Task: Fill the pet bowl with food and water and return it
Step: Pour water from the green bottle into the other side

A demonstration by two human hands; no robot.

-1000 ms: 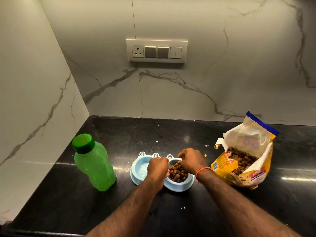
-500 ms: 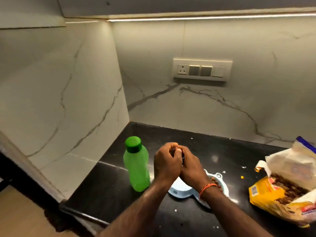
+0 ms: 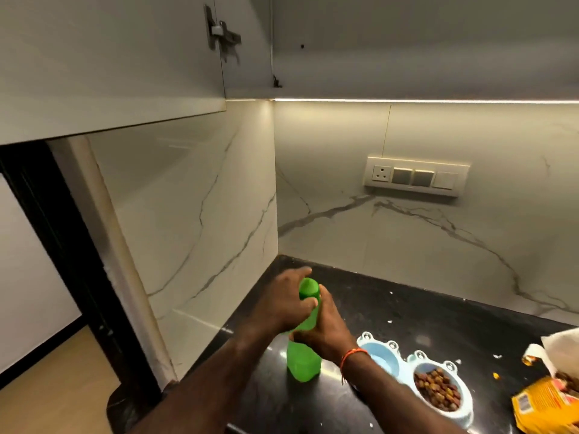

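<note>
The bowl (image 3: pixel 416 377), a pale blue double dish low on the table (image 3: pixel 423 311), has kibble in its right well and a bare left one. Just left of it the green bottle (image 3: pixel 303 361) looks like stiff, smooth plastic, probably weighty if full, best gripped mid-body. The right hand (image 3: pixel 326 333) is wrapped round its body, while the left hand (image 3: pixel 282 305) has its fingers (image 3: pixel 305 306) curled at the cap (image 3: pixel 308 288).

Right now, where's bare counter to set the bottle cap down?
Freest patch: black counter behind the pet bowl, up to the marble wall, with only a few crumbs. A narrower strip lies in front of the green bottle. Crowded: right edge, where the food bag sits close to the bowl.
</note>
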